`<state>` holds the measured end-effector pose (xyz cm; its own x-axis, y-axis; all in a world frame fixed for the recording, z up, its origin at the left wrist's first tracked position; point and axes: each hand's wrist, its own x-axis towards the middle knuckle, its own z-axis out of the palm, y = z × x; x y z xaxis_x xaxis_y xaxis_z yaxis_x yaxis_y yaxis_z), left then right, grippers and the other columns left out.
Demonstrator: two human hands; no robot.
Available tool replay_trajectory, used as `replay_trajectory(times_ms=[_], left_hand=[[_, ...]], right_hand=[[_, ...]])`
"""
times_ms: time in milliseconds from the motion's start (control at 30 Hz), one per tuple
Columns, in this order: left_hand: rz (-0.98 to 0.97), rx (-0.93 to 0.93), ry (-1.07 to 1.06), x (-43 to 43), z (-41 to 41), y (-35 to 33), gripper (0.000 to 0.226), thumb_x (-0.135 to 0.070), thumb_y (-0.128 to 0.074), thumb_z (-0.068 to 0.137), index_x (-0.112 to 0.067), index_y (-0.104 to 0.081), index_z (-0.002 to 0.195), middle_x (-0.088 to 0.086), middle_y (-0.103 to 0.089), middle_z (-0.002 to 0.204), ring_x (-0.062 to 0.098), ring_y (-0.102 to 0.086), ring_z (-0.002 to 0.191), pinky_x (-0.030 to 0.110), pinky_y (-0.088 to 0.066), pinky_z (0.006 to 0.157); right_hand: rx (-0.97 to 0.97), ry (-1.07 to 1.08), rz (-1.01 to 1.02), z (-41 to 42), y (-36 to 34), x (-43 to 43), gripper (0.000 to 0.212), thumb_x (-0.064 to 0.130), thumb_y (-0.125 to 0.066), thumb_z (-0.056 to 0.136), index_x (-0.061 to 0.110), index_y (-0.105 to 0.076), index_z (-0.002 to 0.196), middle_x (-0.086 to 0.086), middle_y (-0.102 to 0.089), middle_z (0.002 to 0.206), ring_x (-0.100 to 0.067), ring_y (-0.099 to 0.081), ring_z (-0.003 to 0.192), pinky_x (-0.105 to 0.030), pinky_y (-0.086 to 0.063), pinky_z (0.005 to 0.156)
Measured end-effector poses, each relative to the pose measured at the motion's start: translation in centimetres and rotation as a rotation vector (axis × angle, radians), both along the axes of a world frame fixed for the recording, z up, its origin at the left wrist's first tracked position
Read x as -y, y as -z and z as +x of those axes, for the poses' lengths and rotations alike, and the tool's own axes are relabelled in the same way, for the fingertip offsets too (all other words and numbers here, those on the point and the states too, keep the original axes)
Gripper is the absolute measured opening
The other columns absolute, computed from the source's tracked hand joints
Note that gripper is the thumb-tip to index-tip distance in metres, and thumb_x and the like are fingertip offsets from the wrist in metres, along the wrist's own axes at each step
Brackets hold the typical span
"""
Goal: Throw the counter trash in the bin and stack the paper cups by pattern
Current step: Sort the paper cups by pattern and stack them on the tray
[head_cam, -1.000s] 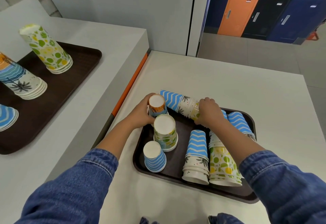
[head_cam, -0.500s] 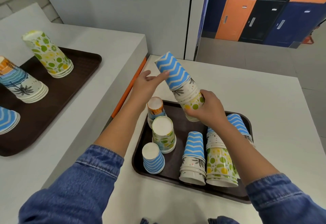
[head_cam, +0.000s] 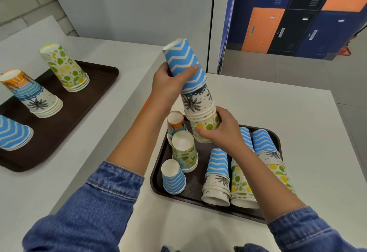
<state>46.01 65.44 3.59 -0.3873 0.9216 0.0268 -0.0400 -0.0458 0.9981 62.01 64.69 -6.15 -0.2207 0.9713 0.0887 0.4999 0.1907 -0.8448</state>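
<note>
Counter (head_cam: pixel 268 116) white, matte, smooth, square-cornered. A second white counter (head_cam: pixel 111 49) adjoins it on the left, with an orange strip (head_cam: pixel 145 103) at the step between them. Grey wall panel (head_cam: pixel 129 3) behind. Blue, black and orange metal lockers (head_cam: pixel 294 25) stand beyond the far right corner.

Dark brown plastic tray (head_cam: pixel 156 180) on the near counter, rounded corners, raised rim. Above its far left corner a mixed cup stack (head_cam: pixel 198 112) is held in the air, tilted, bases up: blue chevron cup (head_cam: pixel 184 61) on top, palm-print cups (head_cam: pixel 195 101) in the middle, citrus-print cup (head_cam: pixel 206 127) lowest. Left hand (head_cam: pixel 168 84) has its fingers (head_cam: pixel 187 71) wrapped round the chevron cup. Right hand (head_cam: pixel 222 130) has its fingers clamped on the citrus cup. Paper smooth, rims rolled.

Along the tray's left edge stand inverted cups (head_cam: pixel 184 152), three lots. Along its right edge three mixed stacks (head_cam: pixel 216 176) lie tipped.

Second brown tray (head_cam: pixel 99 77) on the left counter carries three sorted stacks (head_cam: pixel 65 69): citrus, sunset-palm, chevron.
</note>
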Motion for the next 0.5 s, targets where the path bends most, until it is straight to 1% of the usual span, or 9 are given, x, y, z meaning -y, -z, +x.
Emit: replay_trajectory(times_ms=[100,133,267,367,433,500], left_hand=[[0.063,0.021,-0.031,0.8,-0.3,-1.0,0.058,-0.033,-0.083,0.061,-0.01,-0.063,0.111,0.003,-0.072,0.107,0.015,-0.07,0.096,0.033,-0.058,0.082],[0.082,0.026,-0.049,1.1,-0.4,-1.3,0.057,-0.033,-0.083,0.061,-0.01,-0.063,0.109,0.003,-0.072,0.106,0.015,-0.071,0.096,0.033,-0.058,0.082],[0.187,0.072,-0.179,2.2,-1.3,-3.0,0.038,-0.015,-0.078,0.077,-0.007,-0.061,0.11,0.001,-0.071,0.103,0.012,-0.07,0.093,0.024,-0.055,0.076],[0.281,0.08,-0.279,3.6,-2.5,-4.4,0.032,-0.014,-0.076,0.079,-0.01,-0.061,0.106,0.001,-0.07,0.101,0.01,-0.07,0.092,0.022,-0.054,0.076],[0.278,0.039,-0.317,5.4,-3.3,-4.0,0.03,-0.015,-0.077,0.078,-0.015,-0.061,0.103,-0.002,-0.07,0.101,0.008,-0.07,0.093,0.021,-0.054,0.076],[0.2,-0.022,-0.326,7.5,-3.7,-1.4,0.032,-0.015,-0.079,0.076,-0.018,-0.062,0.102,-0.005,-0.07,0.101,0.006,-0.07,0.092,0.021,-0.055,0.077]], right_hand=[[-0.006,-0.015,-0.001,0.0,0.2,0.3,0.064,0.027,-0.084,0.062,0.019,-0.056,0.12,-0.001,-0.06,0.11,-0.014,-0.056,0.097,-0.026,-0.044,0.078],[-0.004,-0.02,0.001,0.0,0.2,0.5,0.065,0.027,-0.084,0.062,0.019,-0.056,0.12,-0.002,-0.06,0.11,-0.015,-0.056,0.098,-0.027,-0.045,0.079],[0.01,-0.019,0.014,0.4,0.4,0.9,0.065,0.027,-0.083,0.063,0.018,-0.055,0.121,-0.001,-0.059,0.109,-0.015,-0.056,0.098,-0.03,-0.047,0.079],[0.013,-0.003,0.024,1.1,0.6,1.1,0.061,0.027,-0.082,0.063,0.02,-0.055,0.118,0.001,-0.059,0.106,-0.016,-0.056,0.097,-0.029,-0.047,0.077],[0.001,0.017,0.014,1.6,0.9,1.3,0.061,0.03,-0.082,0.062,0.022,-0.055,0.117,0.001,-0.06,0.106,-0.016,-0.058,0.096,-0.032,-0.05,0.078],[-0.013,0.031,0.0,2.0,1.1,1.6,0.064,0.034,-0.082,0.061,0.023,-0.055,0.118,0.001,-0.061,0.108,-0.016,-0.059,0.096,-0.037,-0.053,0.081]])
